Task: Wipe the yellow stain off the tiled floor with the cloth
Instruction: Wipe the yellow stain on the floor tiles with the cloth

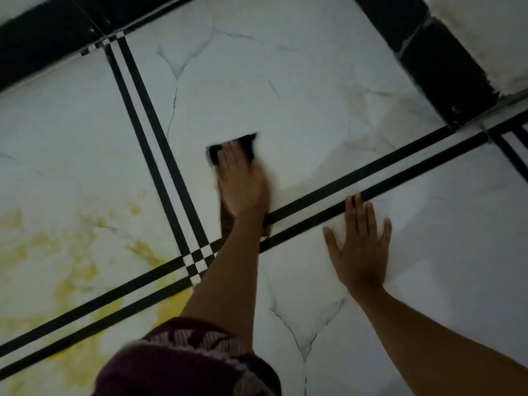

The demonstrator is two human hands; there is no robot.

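The yellow stain [73,277] spreads in blotches over the white marble-look tile at the lower left and crosses the black double stripe there. My left hand [240,181] lies flat on a dark cloth [248,145] and presses it on the middle tile, well to the right of the stain; the hand is blurred. Only the cloth's far edge shows beyond my fingers. My right hand [361,247] rests palm down with fingers spread on the tile to the right, fingertips touching a black stripe. A faint yellowish smear [358,105] shows on the tile beyond.
Black double stripes [160,155] cross the floor and meet in a small checker square. A black skirting [43,35] runs along the top left, another black band [445,67] at the top right, with a whitish fluffy surface [491,38] past it. A maroon patterned sleeve [185,364] fills the bottom.
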